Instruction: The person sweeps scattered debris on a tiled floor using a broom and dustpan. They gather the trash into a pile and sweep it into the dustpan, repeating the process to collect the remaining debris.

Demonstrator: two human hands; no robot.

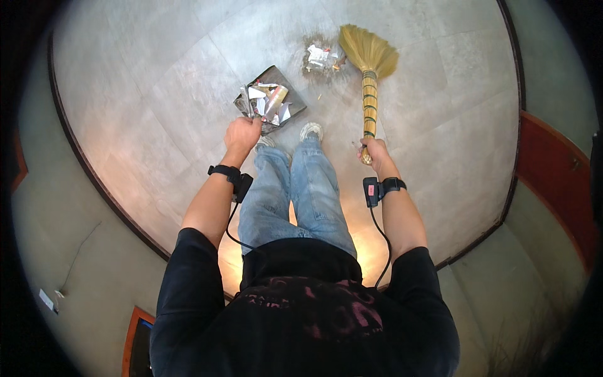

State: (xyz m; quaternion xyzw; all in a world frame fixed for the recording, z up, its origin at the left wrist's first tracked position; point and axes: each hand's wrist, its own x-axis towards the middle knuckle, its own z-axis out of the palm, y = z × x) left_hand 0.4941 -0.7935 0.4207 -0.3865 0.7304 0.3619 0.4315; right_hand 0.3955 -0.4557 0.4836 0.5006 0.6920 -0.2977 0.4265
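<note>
My right hand (pixel 375 151) grips the lower end of a straw hand broom (pixel 370 101), its fanned bristles pointing away from me at the upper right. Beside the bristles, on their left, lies a pile of dust, torn paper and small scraps (pixel 321 57) on the floor. My left hand (pixel 243 135) is closed at the near edge of a dark dustpan (pixel 294 106), whose handle is mostly hidden. Crumpled paper, a cardboard-like tube (pixel 276 102) and other litter lie in the dustpan.
My shoes (pixel 311 131) stand on the grey tiled floor (pixel 188 89) just below the dustpan. A small yellowish scrap (pixel 320 97) lies between dustpan and broom. Walls with a dark skirting (pixel 517 66) curve round both sides; a red-brown door (pixel 551 174) is at the right.
</note>
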